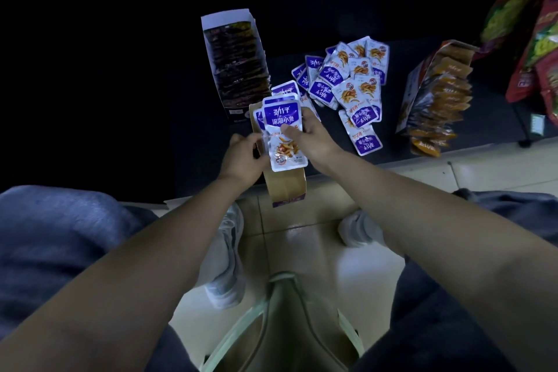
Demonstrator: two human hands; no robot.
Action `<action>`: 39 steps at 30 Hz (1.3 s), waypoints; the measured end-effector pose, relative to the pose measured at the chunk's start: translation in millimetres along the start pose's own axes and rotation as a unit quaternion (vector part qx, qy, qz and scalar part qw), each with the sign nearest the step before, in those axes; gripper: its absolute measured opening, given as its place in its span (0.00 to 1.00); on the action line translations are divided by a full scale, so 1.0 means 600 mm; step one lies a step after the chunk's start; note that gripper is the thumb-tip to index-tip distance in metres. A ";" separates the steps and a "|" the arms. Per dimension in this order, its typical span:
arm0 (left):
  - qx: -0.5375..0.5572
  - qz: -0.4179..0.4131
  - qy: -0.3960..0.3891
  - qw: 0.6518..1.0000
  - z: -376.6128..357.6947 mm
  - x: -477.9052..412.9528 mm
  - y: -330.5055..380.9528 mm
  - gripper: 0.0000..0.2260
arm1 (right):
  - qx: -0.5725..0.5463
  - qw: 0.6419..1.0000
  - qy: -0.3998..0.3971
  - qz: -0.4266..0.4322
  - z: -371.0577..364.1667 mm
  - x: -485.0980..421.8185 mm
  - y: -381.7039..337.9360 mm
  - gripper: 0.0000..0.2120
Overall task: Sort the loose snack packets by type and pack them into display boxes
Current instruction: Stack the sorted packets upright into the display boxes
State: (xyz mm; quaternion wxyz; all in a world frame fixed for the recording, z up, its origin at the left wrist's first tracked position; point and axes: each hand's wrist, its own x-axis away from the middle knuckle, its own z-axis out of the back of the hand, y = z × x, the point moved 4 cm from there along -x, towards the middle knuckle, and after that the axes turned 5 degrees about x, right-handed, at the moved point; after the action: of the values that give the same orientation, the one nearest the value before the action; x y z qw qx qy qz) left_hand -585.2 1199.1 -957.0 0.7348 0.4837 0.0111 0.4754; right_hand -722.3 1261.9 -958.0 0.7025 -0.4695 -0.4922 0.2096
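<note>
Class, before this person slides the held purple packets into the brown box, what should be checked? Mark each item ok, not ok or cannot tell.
1. Right hand pinches the purple packets: ok.
2. Left hand steadies the brown box: ok.
3. Visible held packets all one type: ok.
4. Room left in the box: cannot tell.
5. Loose pile cleared from the table: not ok.

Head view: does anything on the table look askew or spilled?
Yes. On the right, the orange-packet box lies tilted and its orange packets fan out toward the table edge. The purple packets in the middle lie in a loose, overlapping heap. The brown box that the left hand holds overhangs that edge.
</note>
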 end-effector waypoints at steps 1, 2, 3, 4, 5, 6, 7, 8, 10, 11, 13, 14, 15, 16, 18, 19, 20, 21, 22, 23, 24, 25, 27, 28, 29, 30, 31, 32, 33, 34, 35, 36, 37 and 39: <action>-0.009 0.002 -0.009 1.000 -0.002 0.003 0.000 0.22 | 0.009 1.000 0.000 0.000 0.000 0.001 0.005 0.14; -0.006 0.007 -0.014 1.000 -0.003 0.005 0.000 0.25 | 0.017 1.000 0.004 0.001 0.001 0.001 0.008 0.15; 0.005 0.012 -0.015 1.000 -0.003 0.007 0.000 0.27 | 0.023 1.000 0.008 0.005 0.001 0.000 0.009 0.16; 0.017 0.014 -0.010 1.000 -0.002 0.007 0.000 0.29 | 0.028 1.000 0.010 0.009 0.000 0.000 0.009 0.17; 0.023 0.013 0.000 1.000 0.000 0.006 0.001 0.31 | 0.030 0.999 0.011 0.013 -0.001 -0.001 0.008 0.17; 0.027 0.007 0.013 1.000 0.001 0.005 0.001 0.32 | 0.029 0.999 0.011 0.016 -0.003 -0.002 0.006 0.17; 0.031 0.001 0.026 0.999 0.002 0.003 0.002 0.33 | 0.025 0.999 0.011 0.021 -0.005 -0.002 0.005 0.17; 0.038 -0.003 0.033 0.999 0.002 0.001 0.003 0.34 | 0.021 0.999 0.012 0.027 -0.007 -0.003 0.004 0.17; 0.048 0.012 0.028 0.998 -0.003 -0.005 -0.001 0.38 | 0.018 0.999 0.016 0.035 -0.008 -0.005 0.005 0.18; 0.053 0.035 0.015 0.998 -0.007 -0.008 -0.005 0.40 | 0.020 0.999 0.016 0.037 -0.010 -0.006 0.006 0.18; 0.053 0.075 -0.022 0.996 -0.014 -0.011 -0.014 0.40 | 0.030 0.999 0.010 0.039 -0.011 -0.009 0.009 0.18; 0.047 0.085 -0.037 0.995 -0.015 -0.012 -0.017 0.36 | 0.033 0.999 0.011 0.038 -0.011 -0.010 0.011 0.18; 0.044 0.092 -0.045 0.994 -0.013 -0.012 -0.019 0.32 | 0.027 0.999 0.017 0.038 -0.009 -0.011 0.011 0.18; 0.050 0.099 -0.047 0.993 -0.010 -0.012 -0.020 0.29 | 0.021 0.999 0.025 0.037 -0.007 -0.011 0.008 0.18; 0.077 0.114 -0.054 0.989 -0.003 -0.006 -0.019 0.29 | 0.017 0.998 0.038 0.043 -0.002 -0.009 0.002 0.19; 0.086 0.117 -0.063 0.987 0.000 -0.003 -0.016 0.29 | 0.018 0.998 0.037 0.048 -0.001 -0.009 -0.001 0.20; 0.088 0.120 -0.075 0.986 0.003 0.000 -0.013 0.28 | 0.019 0.998 0.033 0.050 -0.001 -0.006 -0.003 0.20; 0.086 0.121 -0.089 0.985 0.004 0.004 -0.008 0.26 | 0.015 0.998 0.031 0.051 -0.002 -0.003 -0.004 0.20; 0.081 0.123 -0.101 0.984 0.006 0.008 -0.005 0.23 | 0.010 0.998 0.030 0.052 -0.002 0.000 -0.005 0.20; 0.079 0.124 -0.109 0.983 0.007 0.012 -0.002 0.20 | 0.008 0.998 0.026 0.054 -0.004 0.003 -0.006 0.20; 0.080 0.125 -0.113 0.982 0.007 0.015 0.000 0.19 | 0.019 0.998 0.020 0.054 -0.007 0.006 -0.006 0.20; 0.083 0.126 -0.116 0.982 0.008 0.018 0.002 0.18 | 0.037 0.998 0.015 0.051 -0.010 0.005 -0.003 0.20; 0.089 0.133 -0.121 0.980 0.009 0.022 0.003 0.17 | 0.085 0.996 0.012 0.038 -0.014 0.003 0.005 0.19; 0.093 0.137 -0.119 0.979 0.010 0.023 0.001 0.16 | 0.106 0.994 0.013 0.030 -0.017 0.002 0.011 0.19; 0.096 0.139 -0.113 0.979 0.011 0.022 0.000 0.15 | 0.123 0.992 0.020 0.024 -0.019 -0.002 0.017 0.19; 0.098 0.140 -0.107 0.980 0.013 0.020 -0.003 0.15 | 0.149 0.988 0.030 0.020 -0.020 -0.005 0.022 0.21; 0.099 0.141 -0.099 0.980 0.015 0.018 -0.006 0.15 | 0.183 0.982 0.042 0.019 -0.019 -0.010 0.023 0.21; 0.101 0.142 -0.092 0.980 0.017 0.017 -0.010 0.15 | 0.222 0.974 0.051 0.017 -0.018 -0.011 0.020 0.21; 0.103 0.142 -0.086 0.981 0.019 0.016 -0.013 0.15 | 0.268 0.962 0.057 0.025 -0.015 -0.016 0.019 0.20; 0.105 0.142 -0.083 0.981 0.020 0.016 -0.016 0.15 | 0.317 0.946 0.059 0.040 -0.015 -0.019 0.016 0.20; 0.107 0.142 -0.083 0.981 0.020 0.016 -0.018 0.16 | 0.354 0.932 0.061 0.053 -0.015 -0.022 0.013 0.21; 0.108 0.142 -0.085 0.980 0.020 0.016 -0.019 0.16 | 0.372 0.924 0.063 0.056 -0.015 -0.022 0.009 0.21; 0.108 0.141 -0.087 0.980 0.019 0.016 -0.020 0.16 | 0.371 0.925 0.060 0.049 -0.016 -0.025 0.011 0.23; 0.111 0.139 -0.089 0.980 0.017 0.015 -0.020 0.16 | 0.342 0.939 0.030 0.025 -0.018 -0.025 0.012 0.26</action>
State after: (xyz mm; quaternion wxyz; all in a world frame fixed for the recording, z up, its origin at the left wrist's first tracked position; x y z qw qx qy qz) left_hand -567.3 1197.1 -956.1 0.6013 0.5994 -0.0686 0.5238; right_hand -717.8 1248.9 -972.8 0.8298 -0.2194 -0.3574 0.3682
